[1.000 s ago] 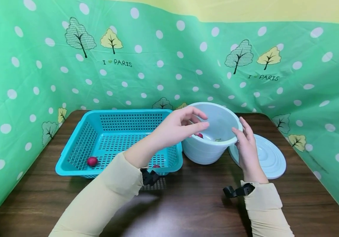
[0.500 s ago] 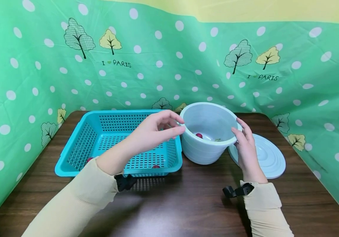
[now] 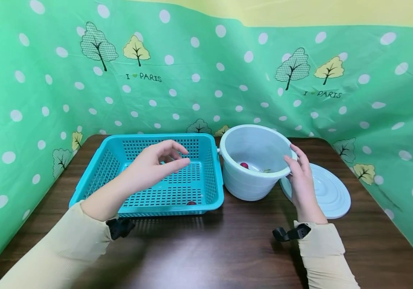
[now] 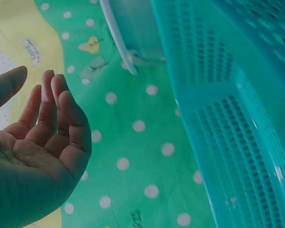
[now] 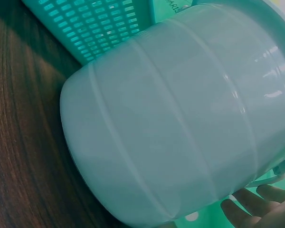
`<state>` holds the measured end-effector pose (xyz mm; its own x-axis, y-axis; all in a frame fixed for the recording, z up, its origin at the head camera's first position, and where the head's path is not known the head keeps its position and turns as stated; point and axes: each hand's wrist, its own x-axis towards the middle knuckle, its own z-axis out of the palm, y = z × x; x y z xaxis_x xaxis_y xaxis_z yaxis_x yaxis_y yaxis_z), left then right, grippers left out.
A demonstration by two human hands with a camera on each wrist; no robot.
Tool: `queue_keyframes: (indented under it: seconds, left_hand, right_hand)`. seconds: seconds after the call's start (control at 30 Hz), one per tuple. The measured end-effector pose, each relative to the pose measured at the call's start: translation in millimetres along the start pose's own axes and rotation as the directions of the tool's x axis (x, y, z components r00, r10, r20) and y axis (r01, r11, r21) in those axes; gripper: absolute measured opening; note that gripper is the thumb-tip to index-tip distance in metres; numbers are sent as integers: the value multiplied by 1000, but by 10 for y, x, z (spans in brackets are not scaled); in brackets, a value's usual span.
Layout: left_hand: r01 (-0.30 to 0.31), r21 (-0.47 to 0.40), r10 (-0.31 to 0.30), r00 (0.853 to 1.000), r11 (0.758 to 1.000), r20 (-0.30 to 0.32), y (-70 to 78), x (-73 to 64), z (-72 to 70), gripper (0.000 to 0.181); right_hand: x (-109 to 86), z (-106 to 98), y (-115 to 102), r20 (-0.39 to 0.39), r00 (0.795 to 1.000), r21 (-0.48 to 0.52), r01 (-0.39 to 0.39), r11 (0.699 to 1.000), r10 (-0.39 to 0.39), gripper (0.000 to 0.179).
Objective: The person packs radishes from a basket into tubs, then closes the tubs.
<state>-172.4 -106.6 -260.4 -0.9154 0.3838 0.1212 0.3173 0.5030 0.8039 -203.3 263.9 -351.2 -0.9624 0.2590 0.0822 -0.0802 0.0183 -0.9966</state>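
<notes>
My left hand (image 3: 157, 164) hovers over the turquoise plastic basket (image 3: 213, 206), holding nothing. In the left wrist view its fingers are loosely bent and the palm (image 4: 42, 156) is bare. My right hand (image 3: 302, 182) grips the right rim of a pale blue bucket (image 3: 248, 186), thumb on the rim and fingers outside. The bucket stands beside the basket. Inside it lie a small red round thing like a radish (image 3: 244, 165) and a greenish scrap (image 3: 266, 171). Another red round thing (image 3: 191, 203) lies at the basket's near right, partly behind the rim.
A round pale blue lid (image 3: 331, 192) lies on the dark wood table (image 3: 206, 249), right of the bucket and partly behind my right hand. A green dotted cloth (image 3: 177, 104) hangs behind and along both sides of the table.
My left hand has moved left from over the bucket to over the basket, its forearm now covering the basket's left red thing. My right hand stays on the bucket rim.
</notes>
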Motion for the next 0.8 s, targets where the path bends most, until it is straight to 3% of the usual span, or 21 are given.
queue_keyframes:
  seconds: [0.23,0.47,0.63,0.8]
  left_hand:
    - [79,109,-76,997,991,-29,-209,-94,-124,30]
    - [163,255,-163,986,953,-24,-503,-228,-256,36]
    - [196,338,-226,973,921,52,-769,-272,-369,43]
    - [241,393,-318,937,887,144,-995,-332,-455,58]
  right_hand:
    - [-12,-50,-9,-15,1000,6,3,1000,-3,55]
    - [-6,-8,-22,-10,1000,3,3,1000,-3,55]
    - [-6,4,-18,-9,1000,-1,9,1000,-9,54]
    - [-6,10,-9,1,1000,8,-6,1000,6,55]
